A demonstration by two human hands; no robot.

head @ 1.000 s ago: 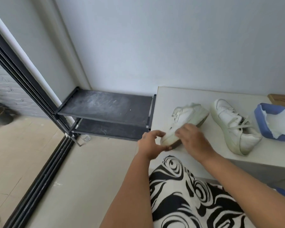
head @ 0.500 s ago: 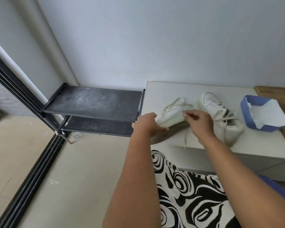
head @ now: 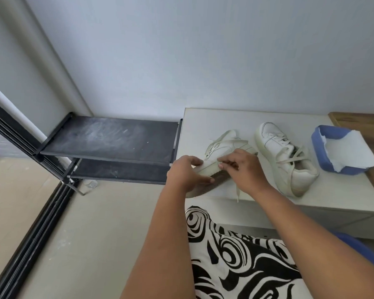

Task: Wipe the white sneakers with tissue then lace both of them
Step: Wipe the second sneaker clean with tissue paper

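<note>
1. Dusty black two-tier metal shoe rack, left of centre. I read it as the sneakers' usual home; it butts against the bench's left edge.

2. Low white rectangular bench top, right half of the frame. It serves as my work surface, and everything below sits on it.

3. Black-and-white swirl-patterned fabric, bottom centre, over the person's lap.

4. Brown wooden board, far right edge, partly under the tissue pack.

5. Blue soft-sided pack of white tissue, upper right, torn open with a sheet standing out. I judge it is parked near the shoes to stay in reach for wiping.

6. Laced white leather sneaker, right of centre, resting on its sole, laces crossed loosely. It is set just beside the working shoe, not touching it as far as I can tell.

7. Tilted white leather sneaker, centre, tipped so its brown sole faces the lower left, probably to bring the eyelets toward the camera.

8. Left hand, centre, curled round the tilted sneaker's near end, thumb under the sole, steadying it.

9. Right hand, centre, fingertips pinching the flat off-white shoelace, whose free end dangles over the bench's front edge. I judge lacing is under way.
</note>
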